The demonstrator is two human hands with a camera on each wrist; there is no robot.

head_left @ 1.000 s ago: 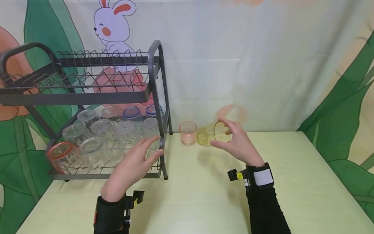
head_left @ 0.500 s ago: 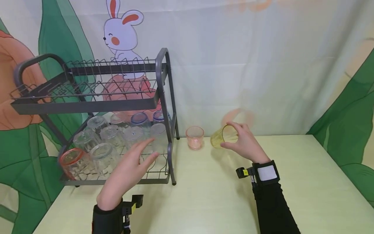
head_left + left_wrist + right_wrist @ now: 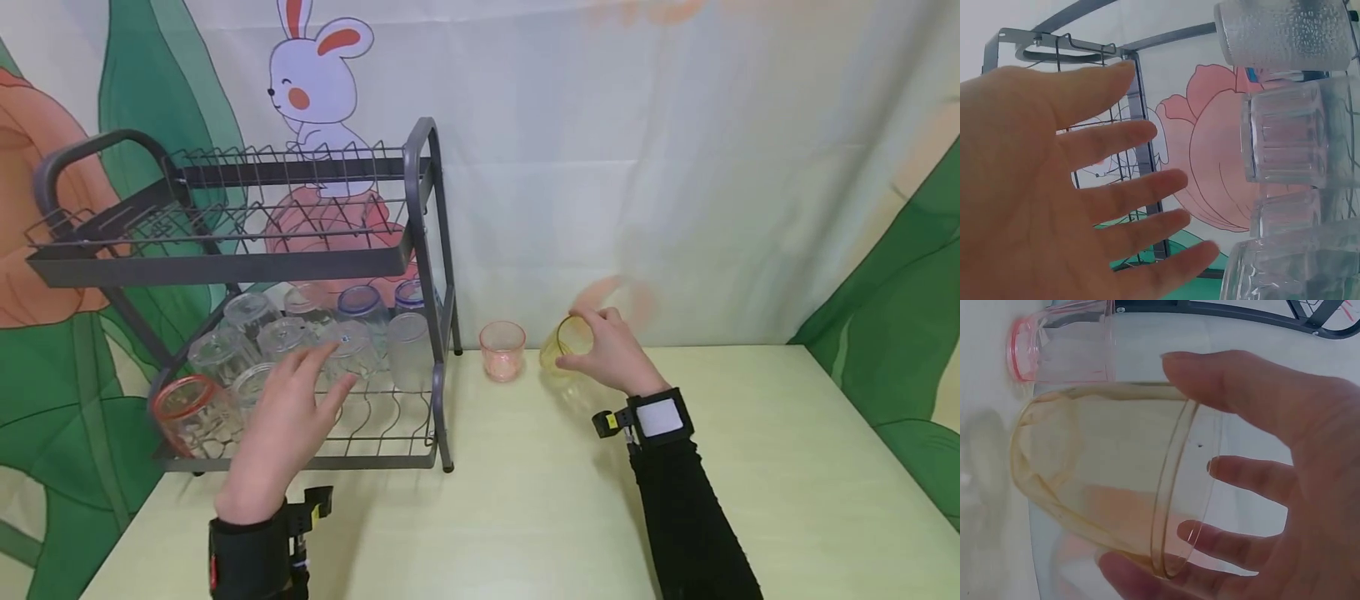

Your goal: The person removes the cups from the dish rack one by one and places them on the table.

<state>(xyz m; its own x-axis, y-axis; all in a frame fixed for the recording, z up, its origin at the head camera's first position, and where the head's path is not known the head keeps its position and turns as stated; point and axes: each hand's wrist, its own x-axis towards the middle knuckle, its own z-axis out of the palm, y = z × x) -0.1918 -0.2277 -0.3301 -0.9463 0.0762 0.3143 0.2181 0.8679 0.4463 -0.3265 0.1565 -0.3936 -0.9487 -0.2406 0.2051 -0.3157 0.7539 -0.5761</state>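
My right hand (image 3: 611,354) grips a clear yellow glass (image 3: 551,354) near its rim, thumb on one side and fingers on the other. The glass leans with its mouth toward the hand, low over the table; whether its base touches I cannot tell. Just left of it a pink glass (image 3: 502,354) stands upright, apart from it. My left hand (image 3: 281,417) holds nothing. Its fingers are spread in the left wrist view, near the upside-down clear glasses (image 3: 1285,131) on the rack's lower shelf. In the head view it hides part of a clear glass.
A dark two-tier wire dish rack (image 3: 225,271) stands at the left. Its lower shelf bears several glasses, among them an orange-rimmed glass (image 3: 191,412) and a blue-rimmed glass (image 3: 362,304). A printed curtain (image 3: 540,167) hangs behind the pale table (image 3: 480,517).
The yellow glass, gripped by my right hand, has tipped up from nearly lying and moved right, away from the pink glass. My left hand has shifted left in front of the rack.
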